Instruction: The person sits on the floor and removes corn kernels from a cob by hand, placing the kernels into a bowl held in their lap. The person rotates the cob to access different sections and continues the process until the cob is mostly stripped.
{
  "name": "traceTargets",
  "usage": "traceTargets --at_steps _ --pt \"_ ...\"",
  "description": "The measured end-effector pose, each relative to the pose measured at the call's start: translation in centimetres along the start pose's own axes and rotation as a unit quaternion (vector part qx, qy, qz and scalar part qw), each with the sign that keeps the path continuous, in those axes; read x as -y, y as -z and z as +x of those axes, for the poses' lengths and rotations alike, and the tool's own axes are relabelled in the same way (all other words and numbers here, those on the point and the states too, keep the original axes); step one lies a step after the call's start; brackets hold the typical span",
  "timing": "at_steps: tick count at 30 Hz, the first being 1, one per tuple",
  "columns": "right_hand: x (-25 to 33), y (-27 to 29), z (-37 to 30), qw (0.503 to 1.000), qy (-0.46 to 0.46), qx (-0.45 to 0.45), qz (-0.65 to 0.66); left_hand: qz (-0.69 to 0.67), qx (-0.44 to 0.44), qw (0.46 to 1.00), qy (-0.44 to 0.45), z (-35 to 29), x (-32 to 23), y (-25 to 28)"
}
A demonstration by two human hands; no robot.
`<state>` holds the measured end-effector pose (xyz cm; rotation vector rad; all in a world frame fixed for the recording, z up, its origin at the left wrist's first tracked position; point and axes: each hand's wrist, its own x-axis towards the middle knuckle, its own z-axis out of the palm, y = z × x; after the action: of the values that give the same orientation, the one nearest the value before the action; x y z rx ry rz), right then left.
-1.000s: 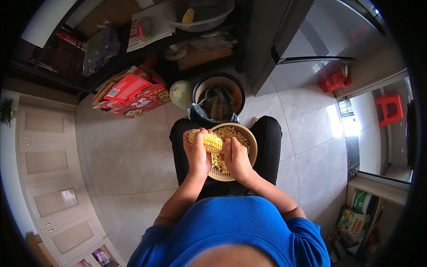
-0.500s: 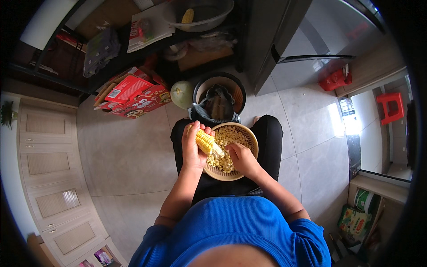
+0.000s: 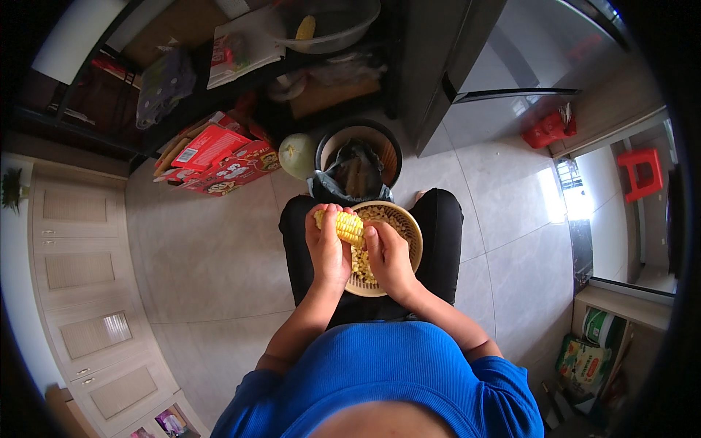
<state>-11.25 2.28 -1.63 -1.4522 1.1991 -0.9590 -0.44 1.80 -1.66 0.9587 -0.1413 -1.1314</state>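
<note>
Here, the left hand (image 3: 328, 247) is closed around a yellow corn cob (image 3: 349, 229), above the basket (image 3: 416, 247) of loose kernels (image 3: 362, 267); the right hand (image 3: 390, 257) touches its right end (whether it grips, I cannot tell).

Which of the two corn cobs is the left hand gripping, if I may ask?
The left hand grips the corn cob over the basket of kernels; the other cob lies in the clear bowl.

A red carton (image 3: 219, 159) sits beside a pale green melon (image 3: 297, 156), a red stool (image 3: 634, 165) far right.
</note>
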Motion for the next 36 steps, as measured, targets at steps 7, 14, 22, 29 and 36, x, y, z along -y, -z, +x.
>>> traceTargets --at_steps 7,14,22,29,36 --pt "0.8 0.3 0.3 0.999 0.008 0.018 0.033 0.004 -0.003 1.000 -0.008 0.0 -0.3 -0.1" --pt "-0.2 1.0 0.4 0.998 -0.026 0.049 -0.017 0.029 0.015 0.999 0.019 0.4 -0.2 0.5" --pt "-3.7 2.2 1.1 0.869 -0.292 0.080 0.390 0.041 0.033 0.989 0.137 0.8 -1.4 1.1" --pt "-4.9 2.3 0.1 0.991 -0.071 0.116 0.020 0.129 0.033 0.990 0.037 1.3 -0.2 2.5" --pt "-1.7 0.7 0.3 0.988 -0.118 0.090 0.046 0.131 -0.006 0.991 0.032 0.7 0.6 1.5"
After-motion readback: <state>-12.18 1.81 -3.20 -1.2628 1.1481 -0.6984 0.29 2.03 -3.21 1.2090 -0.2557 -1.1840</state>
